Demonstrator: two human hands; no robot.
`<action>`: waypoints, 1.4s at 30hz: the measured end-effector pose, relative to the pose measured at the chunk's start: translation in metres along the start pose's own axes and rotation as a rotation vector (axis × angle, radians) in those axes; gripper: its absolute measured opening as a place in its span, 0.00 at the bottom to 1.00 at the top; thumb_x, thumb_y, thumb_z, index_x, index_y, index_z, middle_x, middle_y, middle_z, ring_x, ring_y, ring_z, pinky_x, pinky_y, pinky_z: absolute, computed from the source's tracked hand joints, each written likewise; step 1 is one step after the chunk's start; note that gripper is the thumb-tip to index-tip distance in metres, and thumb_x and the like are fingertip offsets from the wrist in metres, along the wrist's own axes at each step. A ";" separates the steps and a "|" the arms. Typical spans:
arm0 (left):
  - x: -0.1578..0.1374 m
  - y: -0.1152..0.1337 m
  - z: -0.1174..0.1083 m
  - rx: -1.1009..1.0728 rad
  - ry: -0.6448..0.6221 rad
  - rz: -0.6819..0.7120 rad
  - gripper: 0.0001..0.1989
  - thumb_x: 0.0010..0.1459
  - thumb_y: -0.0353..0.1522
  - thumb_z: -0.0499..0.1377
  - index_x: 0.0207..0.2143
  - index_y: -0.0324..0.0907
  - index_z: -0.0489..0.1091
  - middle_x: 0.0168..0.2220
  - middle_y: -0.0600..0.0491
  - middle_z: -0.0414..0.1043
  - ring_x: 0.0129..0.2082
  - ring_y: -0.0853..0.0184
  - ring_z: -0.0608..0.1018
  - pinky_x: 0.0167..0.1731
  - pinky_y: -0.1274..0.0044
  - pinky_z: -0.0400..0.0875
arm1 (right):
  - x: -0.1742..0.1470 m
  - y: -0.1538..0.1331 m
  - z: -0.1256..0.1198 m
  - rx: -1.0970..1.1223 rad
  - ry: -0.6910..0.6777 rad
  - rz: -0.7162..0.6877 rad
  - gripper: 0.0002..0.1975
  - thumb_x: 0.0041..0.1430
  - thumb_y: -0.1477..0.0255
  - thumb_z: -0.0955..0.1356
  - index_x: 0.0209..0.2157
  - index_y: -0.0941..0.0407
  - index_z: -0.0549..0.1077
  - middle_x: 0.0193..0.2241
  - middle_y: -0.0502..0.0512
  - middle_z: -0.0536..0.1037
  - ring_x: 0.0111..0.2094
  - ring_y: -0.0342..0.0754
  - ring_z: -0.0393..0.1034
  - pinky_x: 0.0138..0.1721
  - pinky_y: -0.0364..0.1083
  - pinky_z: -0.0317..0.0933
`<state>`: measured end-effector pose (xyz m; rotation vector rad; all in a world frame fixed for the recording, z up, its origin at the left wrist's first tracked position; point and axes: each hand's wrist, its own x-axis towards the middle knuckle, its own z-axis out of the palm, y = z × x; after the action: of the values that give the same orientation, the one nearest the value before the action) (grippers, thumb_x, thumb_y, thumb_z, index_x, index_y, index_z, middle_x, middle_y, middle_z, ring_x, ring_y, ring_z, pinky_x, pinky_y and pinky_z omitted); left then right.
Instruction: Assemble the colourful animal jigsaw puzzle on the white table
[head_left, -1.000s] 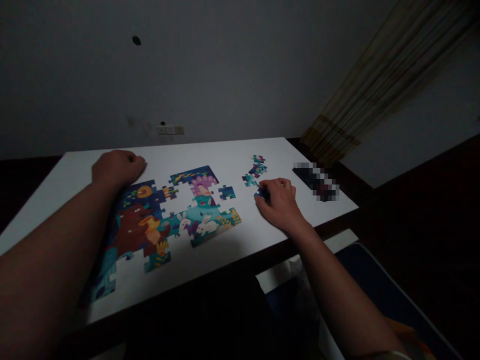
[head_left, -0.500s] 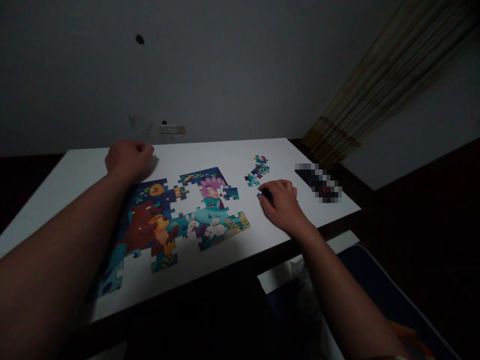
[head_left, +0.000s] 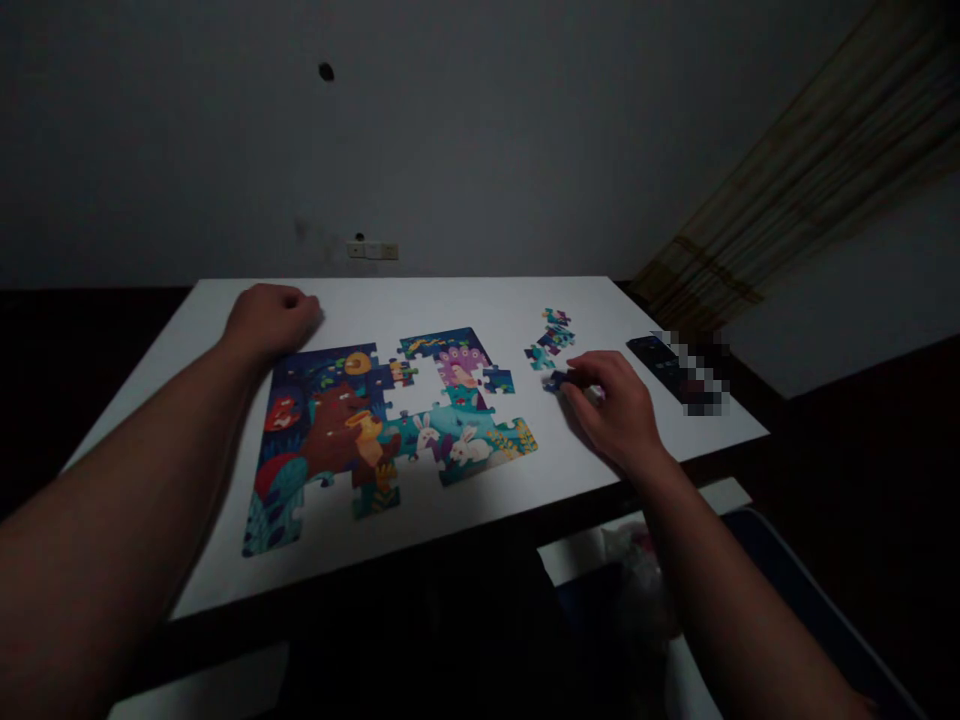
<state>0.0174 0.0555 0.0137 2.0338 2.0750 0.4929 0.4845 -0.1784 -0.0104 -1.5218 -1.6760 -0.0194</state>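
Note:
A partly joined jigsaw puzzle (head_left: 337, 430) lies on the white table (head_left: 450, 510), with a bear, white rabbits and a purple bird on it. Gaps show in its middle and along its near edge. My right hand (head_left: 611, 405) pinches a dark blue puzzle piece (head_left: 555, 381) between thumb and fingers, right of the puzzle. Just beyond that hand is a short curved row of loose puzzle pieces (head_left: 556, 338). My left hand (head_left: 270, 318) rests curled on the table past the puzzle's far left corner; whether anything is inside it is hidden.
A dark, partly blurred-out object (head_left: 675, 372) lies near the table's right edge. Below that side stands a dark blue chair (head_left: 780, 550) with a clear plastic bag nearby. Behind are a wall with sockets (head_left: 373, 250) and a curtain (head_left: 720, 210).
My view has swung a little left, so the scene sits farther right. My right hand has turned and lifted slightly, showing the pinched piece more clearly. The left hand stays curled in place.

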 end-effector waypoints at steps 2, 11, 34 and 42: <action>0.002 0.004 0.003 0.081 -0.038 0.079 0.22 0.72 0.46 0.60 0.49 0.40 0.87 0.51 0.41 0.90 0.48 0.51 0.82 0.46 0.66 0.72 | 0.014 -0.014 0.000 0.136 0.061 0.039 0.15 0.67 0.61 0.78 0.53 0.48 0.82 0.55 0.64 0.85 0.49 0.62 0.84 0.57 0.67 0.81; 0.006 -0.002 0.013 0.021 0.001 0.161 0.19 0.66 0.47 0.61 0.36 0.46 0.86 0.40 0.41 0.87 0.42 0.48 0.83 0.43 0.64 0.72 | 0.120 -0.111 0.107 0.567 -0.729 -0.153 0.09 0.66 0.67 0.78 0.48 0.50 0.84 0.44 0.54 0.89 0.45 0.55 0.86 0.52 0.55 0.81; 0.010 -0.004 0.021 -0.054 0.022 0.183 0.18 0.70 0.44 0.63 0.32 0.44 0.83 0.36 0.42 0.83 0.40 0.50 0.81 0.43 0.63 0.71 | 0.104 -0.100 0.175 0.644 -0.687 -0.095 0.16 0.65 0.69 0.77 0.53 0.48 0.90 0.53 0.58 0.87 0.44 0.54 0.83 0.45 0.54 0.80; 0.011 -0.004 0.022 -0.047 0.022 0.184 0.18 0.71 0.44 0.62 0.30 0.45 0.80 0.34 0.44 0.82 0.37 0.54 0.78 0.42 0.64 0.69 | 0.103 -0.099 0.179 0.670 -0.700 -0.040 0.19 0.63 0.70 0.77 0.55 0.50 0.86 0.41 0.55 0.87 0.42 0.55 0.83 0.43 0.54 0.80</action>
<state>0.0209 0.0684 -0.0072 2.2131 1.8782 0.5905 0.3131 -0.0266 -0.0153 -1.0149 -1.9463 1.0520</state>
